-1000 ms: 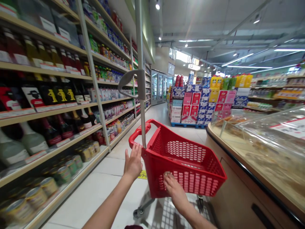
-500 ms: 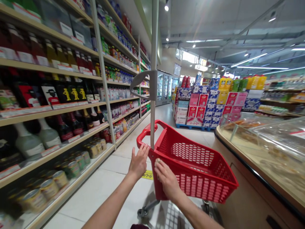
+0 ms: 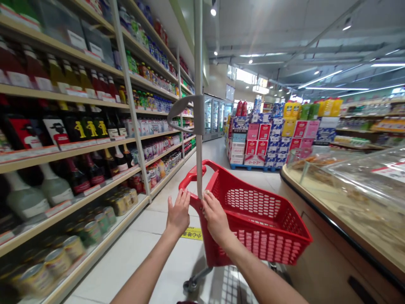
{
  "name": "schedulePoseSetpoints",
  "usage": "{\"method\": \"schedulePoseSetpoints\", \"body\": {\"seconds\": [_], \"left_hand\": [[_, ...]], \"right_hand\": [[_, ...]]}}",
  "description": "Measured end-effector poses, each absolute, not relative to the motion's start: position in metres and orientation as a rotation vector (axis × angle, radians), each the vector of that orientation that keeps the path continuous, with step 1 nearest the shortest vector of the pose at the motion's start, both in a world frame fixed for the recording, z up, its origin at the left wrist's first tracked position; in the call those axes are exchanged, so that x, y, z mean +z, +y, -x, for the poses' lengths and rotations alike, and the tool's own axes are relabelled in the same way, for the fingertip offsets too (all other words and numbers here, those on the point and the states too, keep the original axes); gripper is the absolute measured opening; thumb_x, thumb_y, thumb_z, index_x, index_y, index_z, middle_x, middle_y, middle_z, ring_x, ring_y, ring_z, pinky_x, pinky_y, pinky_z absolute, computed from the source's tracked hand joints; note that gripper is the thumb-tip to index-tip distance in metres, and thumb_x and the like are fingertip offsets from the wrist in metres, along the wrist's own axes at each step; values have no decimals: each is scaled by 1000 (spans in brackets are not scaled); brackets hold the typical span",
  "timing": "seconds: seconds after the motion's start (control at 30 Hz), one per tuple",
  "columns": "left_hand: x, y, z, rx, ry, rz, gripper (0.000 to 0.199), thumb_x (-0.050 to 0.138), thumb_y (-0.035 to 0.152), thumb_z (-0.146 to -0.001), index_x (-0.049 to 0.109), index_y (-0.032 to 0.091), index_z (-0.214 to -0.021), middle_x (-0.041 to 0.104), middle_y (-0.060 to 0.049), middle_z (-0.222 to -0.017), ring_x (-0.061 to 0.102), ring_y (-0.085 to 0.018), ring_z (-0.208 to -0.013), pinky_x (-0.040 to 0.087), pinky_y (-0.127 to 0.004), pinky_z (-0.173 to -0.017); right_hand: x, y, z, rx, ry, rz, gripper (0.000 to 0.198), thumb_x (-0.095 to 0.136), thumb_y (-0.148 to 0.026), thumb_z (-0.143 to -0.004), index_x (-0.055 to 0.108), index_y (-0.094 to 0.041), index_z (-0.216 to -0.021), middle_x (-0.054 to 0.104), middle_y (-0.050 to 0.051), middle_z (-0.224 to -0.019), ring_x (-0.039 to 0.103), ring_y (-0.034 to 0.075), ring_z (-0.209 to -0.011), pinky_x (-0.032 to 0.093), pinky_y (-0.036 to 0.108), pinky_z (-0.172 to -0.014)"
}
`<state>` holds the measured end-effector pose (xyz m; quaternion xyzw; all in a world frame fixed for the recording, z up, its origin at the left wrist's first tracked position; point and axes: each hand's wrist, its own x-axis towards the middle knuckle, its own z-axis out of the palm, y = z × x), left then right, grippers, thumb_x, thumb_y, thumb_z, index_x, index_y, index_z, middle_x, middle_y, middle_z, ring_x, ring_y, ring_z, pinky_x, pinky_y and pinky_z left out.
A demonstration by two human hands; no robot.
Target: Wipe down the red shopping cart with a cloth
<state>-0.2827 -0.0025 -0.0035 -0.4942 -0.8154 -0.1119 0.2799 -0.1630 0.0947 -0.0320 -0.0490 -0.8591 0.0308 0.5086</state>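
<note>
A red plastic shopping cart [image 3: 253,228] with holes in its walls stands before me, its basket turned to the right. My left hand [image 3: 178,215] lies against the near end of the cart's looped handle [image 3: 186,180], fingers stretched out and thumb apart. Beside it, my right hand [image 3: 217,217] is closed over the rim corner, its fingers bent at the foot of a grey metal pole [image 3: 199,164]. The pole rises from the cart and carries a grey plastic hook [image 3: 196,116]. Nothing shows in the part of the basket that I can see.
Shelves of bottles and cans [image 3: 95,145] line the left side. A glass-covered display counter [image 3: 341,202] stands close on the right. Stacked drink cartons [image 3: 256,141] rest on a blue pallet ahead. Glass-door fridges [image 3: 213,116] stand farther back. A yellow floor sign [image 3: 191,233] lies below my hands.
My right hand has moved up along the cart's corner to the rim by the pole. My left hand stays on the handle. The view has shifted slightly to the right.
</note>
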Motion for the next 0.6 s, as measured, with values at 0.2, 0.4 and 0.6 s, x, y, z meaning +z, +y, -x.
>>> {"method": "schedulePoseSetpoints", "body": {"seconds": [0.2, 0.4, 0.6], "left_hand": [[-6, -6, 275, -365, -2118, 1290, 67, 35, 5, -63, 31, 12, -129, 31, -12, -137, 25, -24, -127, 10, -57, -102], [-20, 33, 215, -397, -1923, 1539, 59, 37, 12, -69, 35, 12, -128, 33, -9, -137, 25, -20, -128, 5, -46, -107], [-43, 52, 197, -262, -2014, 1637, 62, 39, 12, -63, 41, 15, -124, 38, -8, -134, 31, -23, -124, 11, -50, -105]], "right_hand": [[-83, 158, 94, 31, -2088, 473, 54, 33, 2, -74, 46, -18, -123, 49, 10, -125, 41, 20, -118, 39, 41, -96], [-89, 158, 80, 13, -2121, 576, 49, 36, 1, -72, 54, -15, -115, 52, 11, -121, 45, 20, -114, 41, 38, -94], [-105, 186, 40, -73, -2075, 661, 51, 33, 1, -74, 52, -17, -117, 52, 10, -122, 45, 21, -115, 41, 41, -92]]}}
